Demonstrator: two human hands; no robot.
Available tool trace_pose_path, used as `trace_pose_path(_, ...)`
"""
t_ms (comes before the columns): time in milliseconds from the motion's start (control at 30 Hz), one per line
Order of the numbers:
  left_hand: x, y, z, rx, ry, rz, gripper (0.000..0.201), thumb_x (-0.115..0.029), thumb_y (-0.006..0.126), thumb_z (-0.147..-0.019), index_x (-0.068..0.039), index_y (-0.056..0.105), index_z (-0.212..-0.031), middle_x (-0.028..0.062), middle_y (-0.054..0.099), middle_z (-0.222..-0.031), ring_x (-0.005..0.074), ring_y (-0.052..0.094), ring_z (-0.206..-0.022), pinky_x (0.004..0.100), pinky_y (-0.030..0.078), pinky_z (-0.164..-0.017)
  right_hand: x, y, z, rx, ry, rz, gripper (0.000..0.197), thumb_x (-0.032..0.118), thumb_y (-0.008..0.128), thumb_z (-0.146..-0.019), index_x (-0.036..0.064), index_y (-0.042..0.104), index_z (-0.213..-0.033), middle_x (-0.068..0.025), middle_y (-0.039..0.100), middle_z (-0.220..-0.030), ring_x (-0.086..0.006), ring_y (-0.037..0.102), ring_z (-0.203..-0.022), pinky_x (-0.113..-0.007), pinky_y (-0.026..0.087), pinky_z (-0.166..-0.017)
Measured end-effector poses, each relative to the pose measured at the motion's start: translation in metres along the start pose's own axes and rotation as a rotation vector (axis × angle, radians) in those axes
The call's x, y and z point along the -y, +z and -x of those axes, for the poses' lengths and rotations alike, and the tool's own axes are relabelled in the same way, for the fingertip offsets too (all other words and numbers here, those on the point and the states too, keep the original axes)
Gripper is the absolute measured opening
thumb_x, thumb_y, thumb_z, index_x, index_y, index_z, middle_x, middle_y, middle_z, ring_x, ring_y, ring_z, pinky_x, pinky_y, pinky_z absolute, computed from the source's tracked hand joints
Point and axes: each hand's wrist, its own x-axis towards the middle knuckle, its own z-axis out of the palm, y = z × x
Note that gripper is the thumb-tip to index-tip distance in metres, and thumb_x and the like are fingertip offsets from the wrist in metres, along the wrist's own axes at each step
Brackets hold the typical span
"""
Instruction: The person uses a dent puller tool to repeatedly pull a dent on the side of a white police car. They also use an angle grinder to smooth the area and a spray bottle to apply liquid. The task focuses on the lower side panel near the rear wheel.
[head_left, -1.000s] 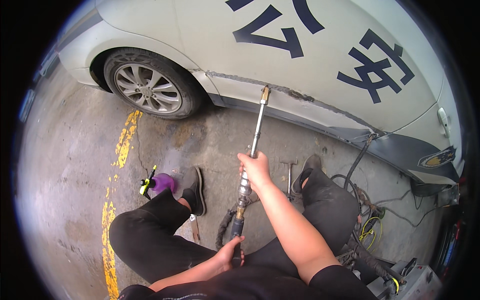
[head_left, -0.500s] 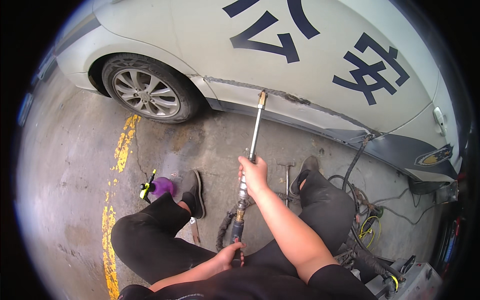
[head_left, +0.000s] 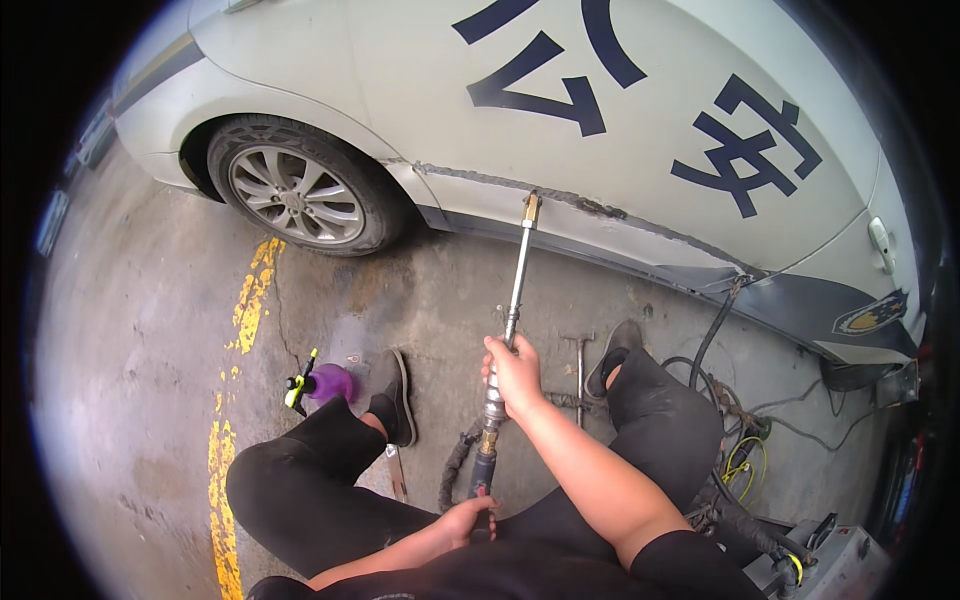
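While the person sits on the concrete floor (head_left: 150, 330) with legs spread toward the white car (head_left: 420, 90), both hands are clamped on a long slide-hammer dent puller (head_left: 508, 330): the right hand (head_left: 515, 375) wraps the sliding weight at mid-shaft, the left hand (head_left: 470, 520) grips the rear handle close to the lap. The tool runs up and away from the body, its brass-coloured tip (head_left: 531, 205) touching the damaged sill seam (head_left: 560, 200) just behind the front wheel (head_left: 295, 195). Judged from this, the work sits in the pulling step, tip seated on the crease, weight forward and ready to be drawn back. The next move seems to call for a sharp rearward stroke of the right hand while the left keeps the shaft in line with the sill, so the tip does not break loose. A purple spray bottle (head_left: 325, 382) stands by the left shoe (head_left: 398, 395); a T-handled tool (head_left: 579, 365) lies between the feet; cables (head_left: 740, 455) coil near the right knee.
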Motion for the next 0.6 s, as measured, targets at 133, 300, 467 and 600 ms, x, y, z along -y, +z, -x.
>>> trace_pose_path(133, -0.001, 0.001, -0.002, -0.031, -0.010, 0.036, 0.022, -0.022, 0.078, -0.090, -0.011, 0.058, -0.087, 0.0050, 0.059, -0.071, 0.0216, 0.059, -0.061, 0.0379, 0.053, -0.057, 0.024, 0.012, -0.009, -0.045, -0.060, 0.351, 0.033, 0.026, 0.080, -0.094, 0.0032, 0.061, -0.109, 0.0011, 0.060, -0.077, -0.0108, 0.057, -0.066, -0.032, 0.048, -0.061)
trace_pose_path(300, 0.002, 0.003, -0.001, -0.036, -0.006, 0.050, 0.022, -0.021, 0.078, -0.090, -0.011, 0.059, -0.089, 0.0041, 0.061, -0.075, 0.0195, 0.060, -0.063, 0.0379, 0.054, -0.058, 0.047, 0.023, -0.021, -0.063, -0.314, 0.337, 0.035, 0.029, 0.083, -0.092, 0.0040, 0.059, -0.096, 0.0019, 0.056, -0.073, -0.0106, 0.053, -0.063, -0.033, 0.047, -0.059)
trace_pose_path(467, 0.006, 0.006, -0.001, 0.022, 0.001, -0.016, 0.016, -0.022, 0.076, -0.094, -0.014, 0.062, -0.096, -0.0002, 0.061, -0.077, 0.0158, 0.061, -0.067, 0.0364, 0.056, -0.061, 0.059, 0.004, -0.044, 0.129, -0.004, 0.254, 0.055, 0.034, 0.084, -0.095, 0.0201, 0.039, -0.066, 0.0075, 0.039, -0.057, -0.0071, 0.034, -0.047, -0.030, 0.032, -0.048)
trace_pose_path(600, 0.005, 0.004, -0.001, 0.004, 0.002, -0.021, 0.017, -0.023, 0.076, -0.094, -0.014, 0.062, -0.099, -0.0005, 0.061, -0.079, 0.0153, 0.062, -0.069, 0.0365, 0.057, -0.063, 0.068, -0.010, -0.053, 0.544, 0.178, -0.110, 0.053, 0.033, 0.082, -0.098, 0.0221, 0.037, -0.070, 0.0108, 0.032, -0.056, -0.0059, 0.028, -0.045, -0.028, 0.030, -0.048)
